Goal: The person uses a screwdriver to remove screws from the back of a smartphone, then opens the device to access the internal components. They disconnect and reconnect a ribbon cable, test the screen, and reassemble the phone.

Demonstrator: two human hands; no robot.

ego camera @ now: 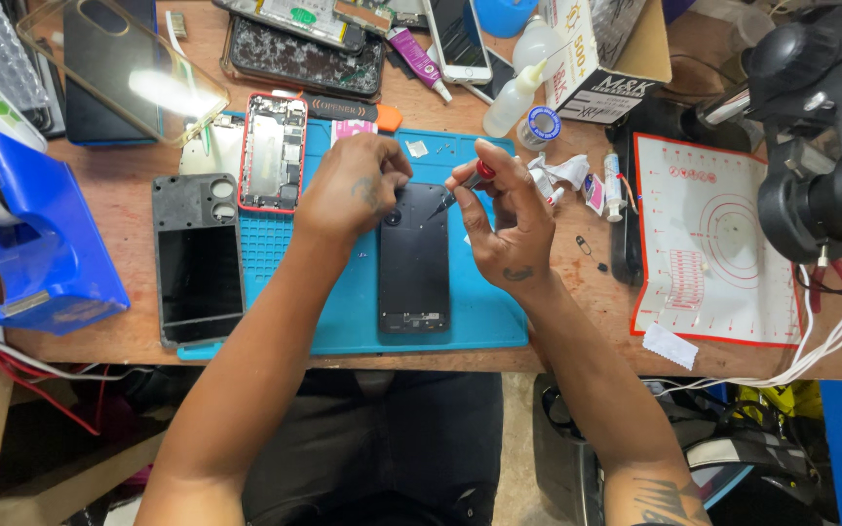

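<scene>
Your two forearms reach up from your lap onto a blue work mat (499, 326) on a cluttered wooden bench. Your left hand (353, 185) presses down on the top end of a black phone (413, 258), lying lengthwise mid-mat. Your right hand (509, 209) pinches a red-capped screwdriver (462, 187), tip angled at the phone's upper edge. Judging by this, the phone looks closed, so opening seems barely begun. A stripped red-framed phone (272, 153) lies further left.

Views: one, head-worn.
Position: above bench (577, 336), at the person's head.
Facing: steeply down, slightly forward.
Distance: close, arm's reach.
Coverage: bench top, both forearms, lap below.
Overlap: single view.
</scene>
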